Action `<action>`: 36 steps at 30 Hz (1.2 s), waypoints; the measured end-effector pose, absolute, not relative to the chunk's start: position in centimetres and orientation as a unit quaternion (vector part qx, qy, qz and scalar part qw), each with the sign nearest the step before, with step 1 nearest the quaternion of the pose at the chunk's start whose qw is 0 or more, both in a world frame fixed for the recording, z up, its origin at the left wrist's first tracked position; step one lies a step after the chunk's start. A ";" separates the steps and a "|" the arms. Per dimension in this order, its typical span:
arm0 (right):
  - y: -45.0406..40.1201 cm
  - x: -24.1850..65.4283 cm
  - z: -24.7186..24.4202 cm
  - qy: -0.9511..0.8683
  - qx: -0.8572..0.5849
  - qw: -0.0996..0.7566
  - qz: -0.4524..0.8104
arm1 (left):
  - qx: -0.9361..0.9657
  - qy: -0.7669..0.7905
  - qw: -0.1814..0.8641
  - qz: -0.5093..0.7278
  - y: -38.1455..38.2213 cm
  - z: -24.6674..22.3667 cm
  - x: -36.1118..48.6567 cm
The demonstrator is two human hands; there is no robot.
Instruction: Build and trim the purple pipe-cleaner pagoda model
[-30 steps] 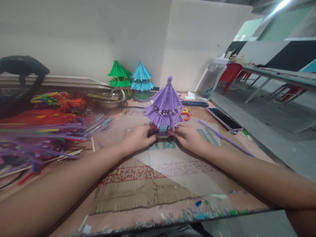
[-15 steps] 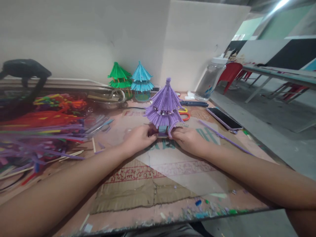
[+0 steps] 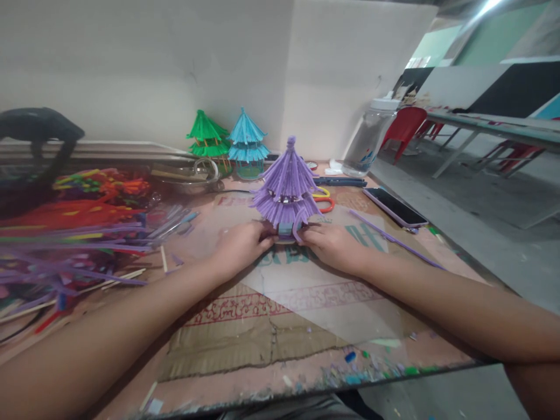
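Observation:
A small purple pavilion model (image 3: 289, 181) with a two-tiered roof of fuzzy pipe cleaners stands upright on the cardboard sheet (image 3: 219, 350). My left hand (image 3: 245, 242) grips its base from the left, fingers closed and partly hidden under the lower roof. On the other side my right hand (image 3: 330, 242) pinches a curved purple pipe cleaner (image 3: 298, 226) against the base. Its fingertips are partly hidden. Behind stand a green pavilion model (image 3: 209, 137) and a blue one (image 3: 248, 140) of the same shape.
Bundles of coloured pipe cleaners (image 3: 65, 251) and thin sticks fill the left side. Scissors (image 3: 326, 204), a dark pair of pliers or similar tool (image 3: 341, 182), a phone (image 3: 396, 207) and a clear water bottle (image 3: 367, 140) lie or stand right. A loose purple strip (image 3: 394, 239) lies nearer.
The whole view has shifted slightly. Both hands remain at the purple model's base, and the curved pipe cleaner sits more upright against it.

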State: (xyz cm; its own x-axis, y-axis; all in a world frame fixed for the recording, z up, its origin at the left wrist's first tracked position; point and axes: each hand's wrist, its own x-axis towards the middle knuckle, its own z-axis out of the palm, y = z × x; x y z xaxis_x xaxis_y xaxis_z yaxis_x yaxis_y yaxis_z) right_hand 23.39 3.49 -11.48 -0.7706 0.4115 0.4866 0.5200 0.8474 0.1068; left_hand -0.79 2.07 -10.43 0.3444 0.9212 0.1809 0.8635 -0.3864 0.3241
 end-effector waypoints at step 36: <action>7.8 25.5 -10.7 -0.915 -0.350 0.202 -0.004 | 0.804 0.571 0.009 0.168 2.3 -10.6 -1.2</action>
